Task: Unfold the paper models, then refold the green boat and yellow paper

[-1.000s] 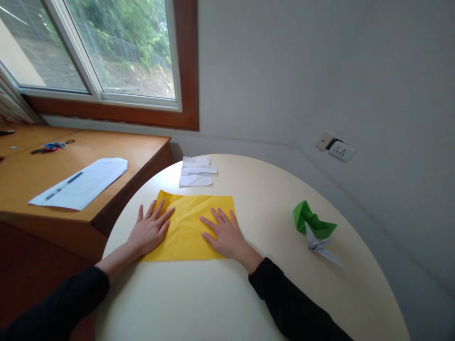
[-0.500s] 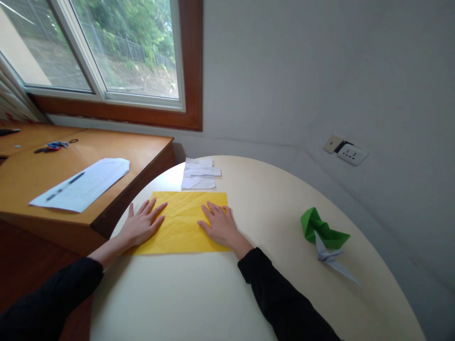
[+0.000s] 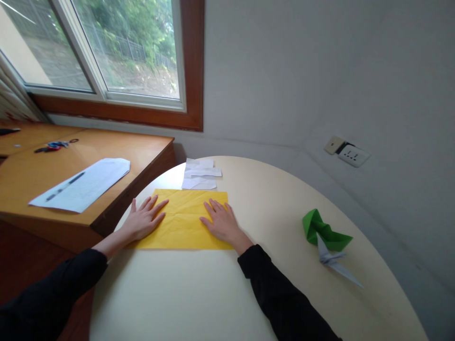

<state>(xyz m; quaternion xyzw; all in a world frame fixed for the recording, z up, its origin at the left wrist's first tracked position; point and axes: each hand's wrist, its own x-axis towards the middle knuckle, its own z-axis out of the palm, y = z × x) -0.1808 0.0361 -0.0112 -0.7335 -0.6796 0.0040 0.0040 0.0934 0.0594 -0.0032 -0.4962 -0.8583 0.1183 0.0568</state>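
Observation:
A creased sheet of yellow paper [image 3: 185, 220] lies flat on the pale round table [image 3: 170, 293]. My left hand [image 3: 144, 220] rests on its left side, palm down with the fingers spread. On the right side of the sheet, my right hand [image 3: 222, 221] lies flat, its fingers stretched out and slightly apart. Neither hand grips anything. Just beyond the far edge of the yellow paper are some white paper pieces [image 3: 199, 182].
To the right lie a folded green paper boat [image 3: 330, 234] and a white paper crane [image 3: 329, 258]. A wooden desk [image 3: 142, 151] at the left holds white sheets [image 3: 95, 182], a pen [image 3: 66, 186] and scissors [image 3: 53, 147]. Behind are a window and a wall socket [image 3: 353, 155].
The yellow paper has shifted slightly away from me, its near edge now farther up the table. Both hands stay spread on it, and my right hand's fingers lie a little straighter.

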